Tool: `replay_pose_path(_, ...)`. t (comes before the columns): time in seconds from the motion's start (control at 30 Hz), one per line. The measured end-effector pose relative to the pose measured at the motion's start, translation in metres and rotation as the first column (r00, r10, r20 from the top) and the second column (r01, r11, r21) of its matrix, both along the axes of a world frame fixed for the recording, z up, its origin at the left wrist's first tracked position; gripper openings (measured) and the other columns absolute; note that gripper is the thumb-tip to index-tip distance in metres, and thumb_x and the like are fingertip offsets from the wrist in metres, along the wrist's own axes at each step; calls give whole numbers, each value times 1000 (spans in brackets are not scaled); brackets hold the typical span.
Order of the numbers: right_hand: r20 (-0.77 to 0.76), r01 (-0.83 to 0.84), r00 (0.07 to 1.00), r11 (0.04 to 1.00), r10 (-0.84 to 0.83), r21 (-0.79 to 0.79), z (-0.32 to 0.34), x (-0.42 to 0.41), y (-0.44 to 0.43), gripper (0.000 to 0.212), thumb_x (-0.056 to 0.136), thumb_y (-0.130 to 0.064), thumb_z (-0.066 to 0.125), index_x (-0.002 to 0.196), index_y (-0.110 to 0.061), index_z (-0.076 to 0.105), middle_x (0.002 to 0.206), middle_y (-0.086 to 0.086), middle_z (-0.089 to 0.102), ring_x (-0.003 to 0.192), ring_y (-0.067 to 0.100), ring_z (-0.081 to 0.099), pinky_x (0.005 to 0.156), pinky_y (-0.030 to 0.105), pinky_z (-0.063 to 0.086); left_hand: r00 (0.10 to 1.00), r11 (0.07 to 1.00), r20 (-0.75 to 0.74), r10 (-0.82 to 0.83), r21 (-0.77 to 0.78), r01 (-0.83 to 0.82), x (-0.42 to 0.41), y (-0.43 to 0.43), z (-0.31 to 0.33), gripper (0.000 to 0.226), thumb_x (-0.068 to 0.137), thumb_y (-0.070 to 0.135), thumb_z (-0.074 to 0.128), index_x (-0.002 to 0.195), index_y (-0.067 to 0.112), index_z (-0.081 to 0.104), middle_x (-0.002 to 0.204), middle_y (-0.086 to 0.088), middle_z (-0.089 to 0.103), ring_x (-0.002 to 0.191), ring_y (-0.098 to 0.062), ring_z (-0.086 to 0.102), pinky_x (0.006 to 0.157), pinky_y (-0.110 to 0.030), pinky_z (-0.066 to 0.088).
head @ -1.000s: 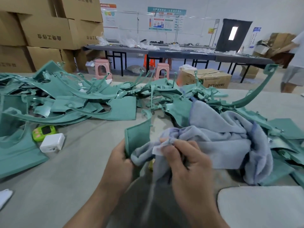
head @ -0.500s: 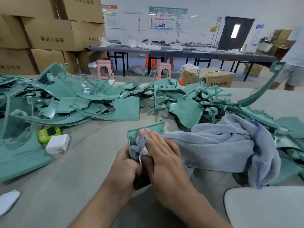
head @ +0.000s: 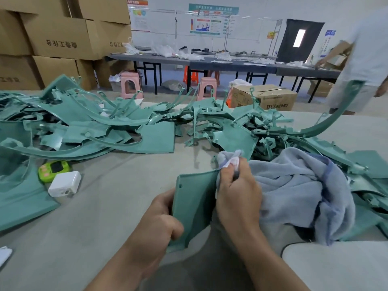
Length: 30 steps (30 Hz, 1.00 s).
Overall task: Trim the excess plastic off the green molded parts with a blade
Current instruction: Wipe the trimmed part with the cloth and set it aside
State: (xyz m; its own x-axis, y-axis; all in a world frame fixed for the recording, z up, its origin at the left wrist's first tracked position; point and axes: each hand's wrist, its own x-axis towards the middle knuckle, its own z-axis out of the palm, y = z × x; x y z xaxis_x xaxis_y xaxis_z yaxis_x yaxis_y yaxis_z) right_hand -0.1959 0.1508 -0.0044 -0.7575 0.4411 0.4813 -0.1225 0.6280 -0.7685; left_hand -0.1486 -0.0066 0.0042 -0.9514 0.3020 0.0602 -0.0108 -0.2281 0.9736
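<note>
**A:** Where is the piece being worked on?

**B:** A flat green panel (head: 195, 202) with a raised rim is held upright at the centre, low in the view. It is just above a grey table (head: 105, 227).

**A:** And the hands?

**B:** The left hand (head: 159, 225) grips the panel's lower left edge, with the fingers curled tight around it. The right hand (head: 237, 196) is also closed. Its fingers pinch a fold of a pale blue towel (head: 294, 185) against the panel's top right corner.

**A:** Where does the rest of the towel lie?

**B:** It is bunched in a heap to the right, on the table and over some green pieces.

**A:** What else is on the table?

**B:** A wide tangle of green parts (head: 94, 127), flat sheets and long curved strips, stretches across the far side from left to right. On the left sit a small lime-green gadget (head: 53, 168) and a white charger block (head: 65, 183), just beside each other.

**A:** And beyond the table?

**B:** There are stacked cardboard boxes (head: 60, 36) at the far left and two pink stools (head: 131, 84). Long dark tables (head: 231, 65) stand against the wall. A person (head: 365, 59) in light clothes stands at the right edge.
</note>
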Motion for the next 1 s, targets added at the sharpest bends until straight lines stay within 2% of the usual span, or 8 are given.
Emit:
replay_pose_path(0.13, -9, -13, 1000, 951, 11, -310, 9, -2, 20, 39, 105, -45, 38, 76, -25, 56, 67, -18, 63, 57, -1, 54, 54, 22, 38, 995, 998, 79, 58, -1, -58, -2, -11, -2, 63, 37, -3, 43, 87, 15, 76, 79, -16, 68, 68, -32, 64, 53, -37, 48)
replay_pose_path(0.27, -22, -62, 998, 910, 58, -410, 9, -1, 30, 29, 102, -38, 51, 81, -24, 64, 69, -12, 66, 60, 2, 56, 62, 30, 44, 981, 991, 162, 109, 54, -119, -7, -15, 0, 58, 34, -3, 43, 83, 6, 73, 77, -20, 66, 63, -39, 59, 53, -41, 49)
replay_pose_path(0.37, -37, -66, 998, 919, 57, -389, 10, 0, 35, 16, 98, -39, 56, 93, -30, 67, 79, -12, 71, 73, 5, 65, 67, 31, 51, 968, 980, 231, 98, 147, -134, -11, -21, 0, 58, 36, 0, 48, 85, 9, 77, 92, -21, 75, 67, -40, 69, 55, -45, 55)
replay_pose_path(0.47, -17, 25, 999, 970, -30, -242, 11, 3, 37, 8, 97, -42, 60, 103, -36, 62, 79, -20, 67, 78, 2, 63, 63, 16, 45, 959, 973, 262, 106, 171, -154, -11, -24, 0, 42, 55, 6, 59, 91, 13, 80, 102, -21, 76, 75, -39, 74, 60, -50, 60)
replay_pose_path(0.67, 40, 164, 985, 985, -167, 55, 16, 12, 52, 20, 97, -29, 61, 113, -40, 56, 73, -17, 59, 71, 16, 60, 64, 33, 47, 909, 905, 338, 243, 258, -338, -22, -37, 3, 32, 75, 13, 58, 95, 7, 81, 108, -22, 75, 86, -37, 76, 64, -47, 63)
replay_pose_path(0.83, 51, -81, 994, 953, 100, -290, 26, 18, 54, 7, 91, -29, 65, 94, -34, 71, 78, -8, 72, 69, 2, 65, 62, 22, 53, 866, 901, 479, 144, 299, -315, -28, -53, 0, 31, 77, 21, 60, 92, 6, 82, 108, -17, 76, 81, -32, 77, 57, -41, 62)
replay_pose_path(0.9, 26, -205, 964, 806, 263, -555, 32, 20, 45, 16, 94, -20, 63, 80, -16, 69, 69, 9, 67, 63, 13, 61, 55, 27, 51, 877, 944, 468, 111, 227, -241, -26, -44, -5, 35, 73, 22, 66, 101, 5, 80, 113, -22, 74, 88, -37, 75, 71, -45, 63)
replay_pose_path(1.0, 36, -160, 936, 516, 350, -841, 39, 24, 39, 33, 97, -16, 59, 64, -12, 64, 57, 6, 61, 51, 13, 58, 45, 22, 47, 921, 964, 324, 216, 78, -254, -27, -23, -12, 37, 79, 14, 72, 116, 18, 74, 117, -15, 74, 98, -32, 73, 88, -45, 56)
